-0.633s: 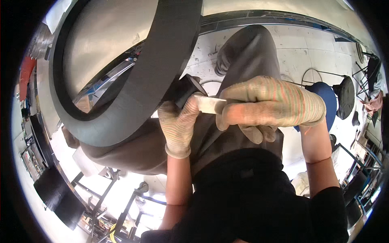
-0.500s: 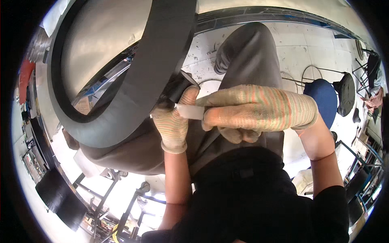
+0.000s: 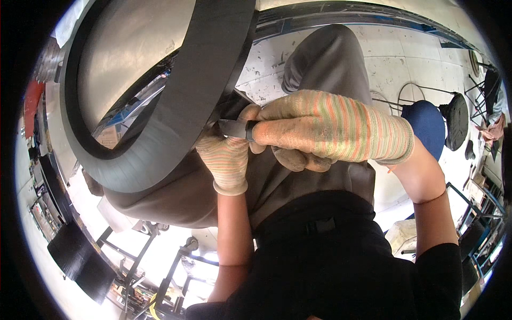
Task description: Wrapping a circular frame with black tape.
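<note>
A wide black rubber ring (image 3: 176,112) curves across my lap from the upper middle to the lower left. My left hand (image 3: 226,157), in a striped knit glove, grips the ring's inner edge from below. My right hand (image 3: 330,130), gloved the same way, is closed around a small knife (image 3: 237,128) with a grey blade. The blade tip touches the rubber just above my left thumb. I sit with grey trousers (image 3: 325,64) and a black top below.
A blue-seated stool (image 3: 429,122) and a black stool (image 3: 456,120) stand on the pale, spattered floor at right. Metal frames and dark stands (image 3: 80,256) fill the lower left. A steel beam (image 3: 346,10) runs along the top.
My right hand has slid left with the knife, bringing the blade up against the rubber ring. The left hand has closed in under the blade.
</note>
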`<state>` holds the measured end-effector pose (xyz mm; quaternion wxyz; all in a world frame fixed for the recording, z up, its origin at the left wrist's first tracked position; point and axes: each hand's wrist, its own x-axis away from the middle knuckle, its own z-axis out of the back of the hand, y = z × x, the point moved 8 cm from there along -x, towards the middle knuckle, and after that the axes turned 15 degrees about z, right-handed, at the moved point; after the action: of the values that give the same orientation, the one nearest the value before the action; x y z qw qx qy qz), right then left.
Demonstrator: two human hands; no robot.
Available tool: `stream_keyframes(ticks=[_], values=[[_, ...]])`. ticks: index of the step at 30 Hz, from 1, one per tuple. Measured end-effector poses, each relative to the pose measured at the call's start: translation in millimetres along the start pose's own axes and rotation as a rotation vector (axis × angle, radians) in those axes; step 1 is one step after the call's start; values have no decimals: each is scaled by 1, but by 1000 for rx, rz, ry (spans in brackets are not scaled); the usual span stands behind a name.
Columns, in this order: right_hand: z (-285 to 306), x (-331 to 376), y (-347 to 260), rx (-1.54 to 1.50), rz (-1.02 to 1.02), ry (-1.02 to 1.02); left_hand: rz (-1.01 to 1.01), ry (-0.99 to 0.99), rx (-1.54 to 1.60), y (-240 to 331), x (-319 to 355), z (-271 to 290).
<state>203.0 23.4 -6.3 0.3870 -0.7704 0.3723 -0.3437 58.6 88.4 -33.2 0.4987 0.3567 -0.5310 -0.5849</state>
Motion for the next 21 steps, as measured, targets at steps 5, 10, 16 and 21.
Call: stream_keyframes(ticks=[5, 10, 16, 21], values=[[-19, -10, -46, 942, 955, 63, 24, 172, 108, -5, 7, 7], [-8, -14, -25, 1157, 744, 118, 298, 228, -34, -34, 12, 5], [39, 36, 18, 148, 229, 580, 598, -119, 59, -60, 22, -36], [25, 56, 33, 353, 128, 645, 739, -278, 550, -26, 55, -53]])
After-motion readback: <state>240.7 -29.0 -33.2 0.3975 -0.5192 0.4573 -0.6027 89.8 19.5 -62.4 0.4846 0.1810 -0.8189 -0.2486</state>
